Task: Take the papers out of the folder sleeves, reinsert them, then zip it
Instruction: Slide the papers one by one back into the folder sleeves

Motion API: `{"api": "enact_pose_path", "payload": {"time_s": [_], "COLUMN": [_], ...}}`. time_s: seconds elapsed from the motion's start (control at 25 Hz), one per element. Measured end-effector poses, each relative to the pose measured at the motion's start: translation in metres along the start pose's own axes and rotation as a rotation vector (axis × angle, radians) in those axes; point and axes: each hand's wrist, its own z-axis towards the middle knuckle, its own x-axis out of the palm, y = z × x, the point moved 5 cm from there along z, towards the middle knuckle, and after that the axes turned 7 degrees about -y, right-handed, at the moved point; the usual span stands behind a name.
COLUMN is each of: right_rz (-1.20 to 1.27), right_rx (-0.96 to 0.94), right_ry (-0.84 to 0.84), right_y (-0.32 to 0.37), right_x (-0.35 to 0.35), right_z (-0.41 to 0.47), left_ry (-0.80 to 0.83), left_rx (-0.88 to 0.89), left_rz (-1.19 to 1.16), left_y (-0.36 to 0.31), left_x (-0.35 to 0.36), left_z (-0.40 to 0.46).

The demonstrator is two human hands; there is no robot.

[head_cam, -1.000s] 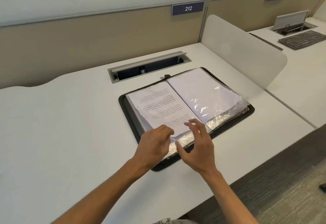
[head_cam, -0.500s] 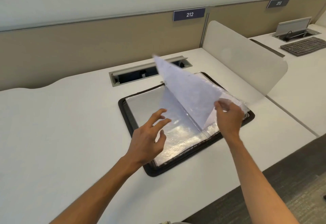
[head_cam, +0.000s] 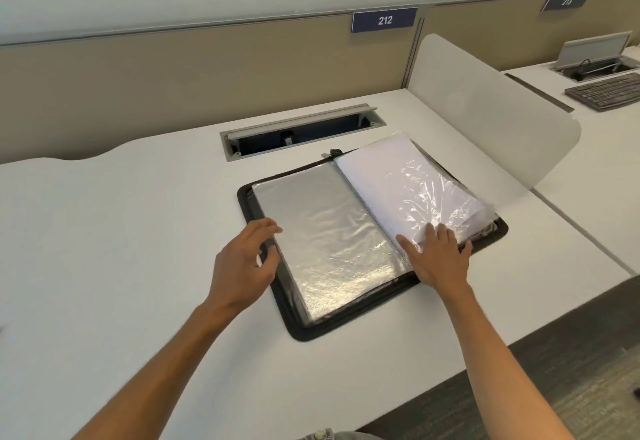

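The filled sleeves (head_cam: 408, 186) are being pressed flat by the spread right hand (head_cam: 437, 255); the left hand (head_cam: 247, 259), fingers loosely apart, is being held at the zip folder (head_cam: 298, 327) edge. Closing and zipping are likely being prepared.

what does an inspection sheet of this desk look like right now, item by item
surface: white desk, folder lies open on it
job's things: black zip folder open flat; left sleeve clear, no paper seen in it; right stack of sleeves with white paper, crinkled; zipper pull at far edge
clutter: nothing seen
hands: left hand at folder's left edge, fingers loosely curled; right hand flat on right stack's near corner
cables: dark cable in next desk's hatch
surroundings: open cable hatch, divider, sign 212, keyboard next desk
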Motion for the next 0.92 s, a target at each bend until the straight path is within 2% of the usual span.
{"api": "enact_pose_path", "payload": {"time_s": [0.08, 0.2, 0.32, 0.52, 0.8, 0.92], "right_rz": [0.057, 0.298, 0.542, 0.676, 0.522, 0.438], "right_rx": [-0.054, -0.262, -0.393, -0.581, -0.825, -0.871], "right_ry": [-0.097, -0.207, -0.076, 0.118, 0.505, 0.473], "right_y": [0.02, 0.065, 0.123, 0.225, 0.328, 0.347], "right_x": [-0.005, -0.017, -0.022, -0.005, 0.055, 0.067], "right_z": [-0.005, -0.018, -0.044, -0.116, -0.219, -0.238], "left_ry": [-0.023, -0.082, -0.144, -0.249, -0.209, -0.146], "left_rx": [-0.061, -0.153, -0.28, -0.489, -0.683, -0.776], "left_rz": [0.046, 0.157, 0.228, 0.39, 0.705, 0.798], "left_y": [0.014, 0.04, 0.077, 0.147, 0.231, 0.254], "left_x": [-0.014, -0.046, -0.087, -0.159, -0.224, -0.238], "left_z": [-0.007, -0.023, -0.045, -0.1, -0.188, -0.216]}}
